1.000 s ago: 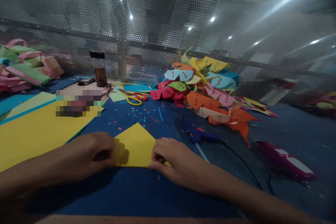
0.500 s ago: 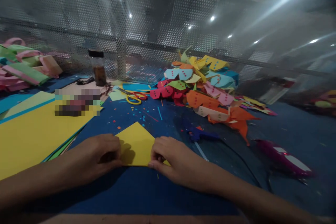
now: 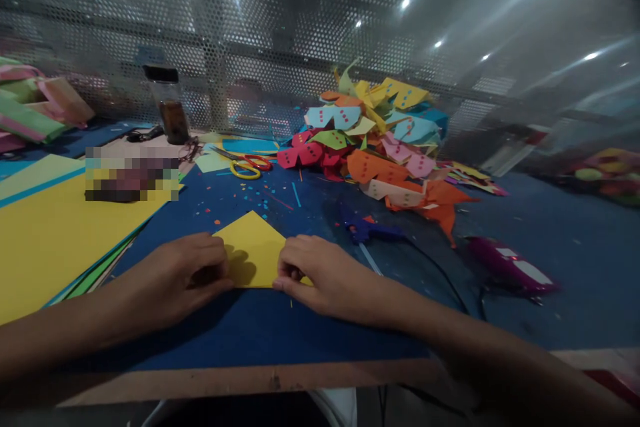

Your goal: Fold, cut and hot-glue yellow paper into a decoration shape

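A yellow paper (image 3: 257,250), folded to a triangle with its point facing away from me, lies flat on the blue tabletop (image 3: 240,337). At its left corner, my left hand (image 3: 197,270) has curled fingers pinched on the paper near the bottom edge. My right hand (image 3: 310,273) pinches the right part of the same edge, thumb in front and fingers curled over. Both hands cover the side corners of the triangle. Beyond it lie scissors (image 3: 245,165) with red and yellow handles, among small paper scraps.
Stacked coloured sheets (image 3: 65,233) lie left, a blurred patch over them. A lidded jar (image 3: 173,110) stands behind. Folded paper figures (image 3: 380,167) are heaped back right. A blue glue gun (image 3: 367,228) with a cord and a purple device (image 3: 510,267) lie right.
The view has tilted down and shifted slightly, so the table's front edge shows more. Both hands keep their hold on the yellow paper, whose shape looks the same.
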Action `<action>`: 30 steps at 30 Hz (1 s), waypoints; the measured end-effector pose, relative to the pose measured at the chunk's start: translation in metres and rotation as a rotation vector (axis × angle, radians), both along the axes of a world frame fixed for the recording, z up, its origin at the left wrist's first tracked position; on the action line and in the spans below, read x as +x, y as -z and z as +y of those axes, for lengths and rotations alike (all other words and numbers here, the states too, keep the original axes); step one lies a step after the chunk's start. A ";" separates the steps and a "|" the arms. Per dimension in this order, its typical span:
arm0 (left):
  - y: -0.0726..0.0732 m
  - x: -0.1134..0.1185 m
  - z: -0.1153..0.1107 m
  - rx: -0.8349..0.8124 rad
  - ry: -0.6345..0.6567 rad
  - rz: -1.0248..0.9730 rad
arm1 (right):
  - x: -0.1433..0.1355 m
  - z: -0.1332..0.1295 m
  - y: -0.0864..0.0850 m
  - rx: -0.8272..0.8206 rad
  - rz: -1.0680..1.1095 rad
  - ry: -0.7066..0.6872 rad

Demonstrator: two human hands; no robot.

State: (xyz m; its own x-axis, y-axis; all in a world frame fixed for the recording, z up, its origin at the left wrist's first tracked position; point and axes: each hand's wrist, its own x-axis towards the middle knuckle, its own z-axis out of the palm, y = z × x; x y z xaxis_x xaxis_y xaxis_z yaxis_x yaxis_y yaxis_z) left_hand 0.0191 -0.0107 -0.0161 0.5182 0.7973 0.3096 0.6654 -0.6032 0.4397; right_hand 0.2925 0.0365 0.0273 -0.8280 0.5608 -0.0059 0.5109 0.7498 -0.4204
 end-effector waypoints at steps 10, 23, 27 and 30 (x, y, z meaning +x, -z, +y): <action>0.000 0.005 0.000 -0.007 -0.001 -0.021 | -0.001 0.000 0.001 0.001 0.009 0.000; 0.003 0.003 -0.001 0.089 0.221 -0.056 | -0.001 -0.001 -0.001 0.003 0.018 0.008; 0.005 0.001 -0.001 0.115 0.225 -0.035 | -0.001 -0.001 -0.001 0.001 0.012 0.009; 0.005 0.000 -0.002 0.107 0.230 -0.012 | -0.001 -0.001 -0.002 -0.005 0.002 0.005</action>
